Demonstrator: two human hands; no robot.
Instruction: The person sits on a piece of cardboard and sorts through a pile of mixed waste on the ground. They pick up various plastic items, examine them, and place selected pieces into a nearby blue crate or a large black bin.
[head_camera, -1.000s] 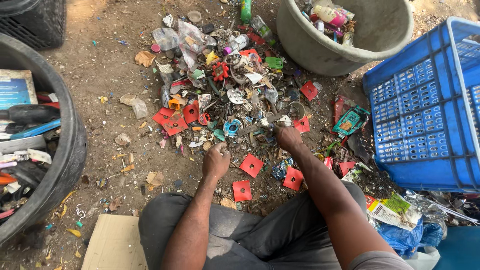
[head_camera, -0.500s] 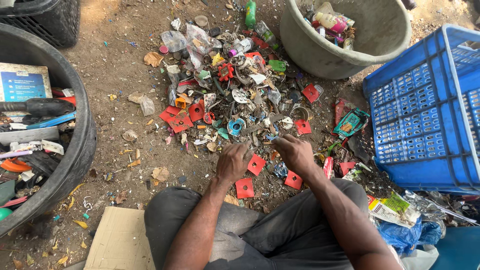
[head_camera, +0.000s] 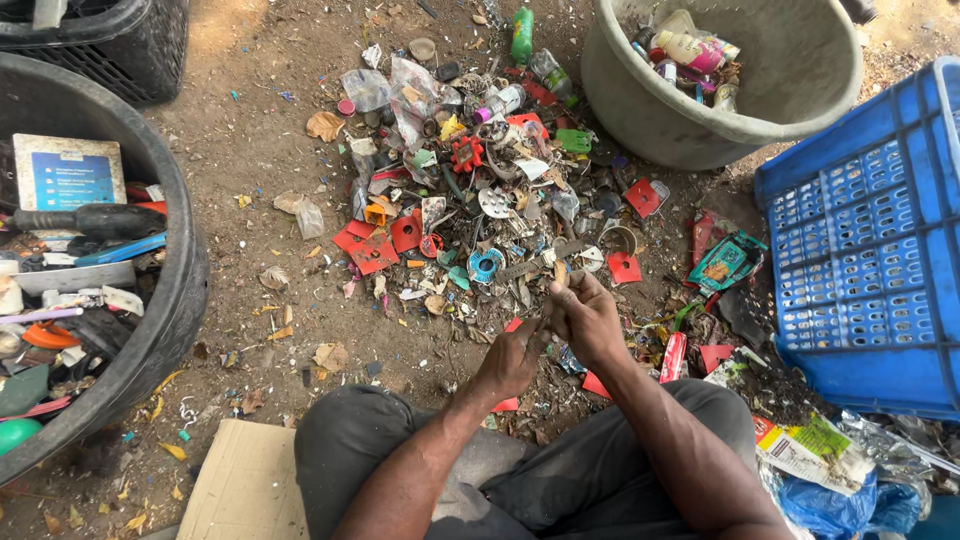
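Observation:
My left hand (head_camera: 512, 355) and my right hand (head_camera: 585, 318) are drawn together in front of my knees, just above the near edge of a heap of mixed scrap (head_camera: 480, 190) on the dirt. The right hand's fingertips pinch a small pale piece (head_camera: 560, 277); the left hand's fingers curl toward it, and I cannot tell if they hold anything. Red plastic squares (head_camera: 368, 246) lie scattered through the heap, some partly hidden under my hands.
A black tub (head_camera: 170, 300) of junk stands at the left. A grey basin (head_camera: 700, 130) with bottles is at the top right, a blue crate (head_camera: 870, 250) at the right. Flat cardboard (head_camera: 245, 490) lies by my left knee. A black basket (head_camera: 120, 50) sits top left.
Both hands have lifted off the scrap and pulled back toward me, coming together; the right hand now pinches a small piece. The view has tilted slightly.

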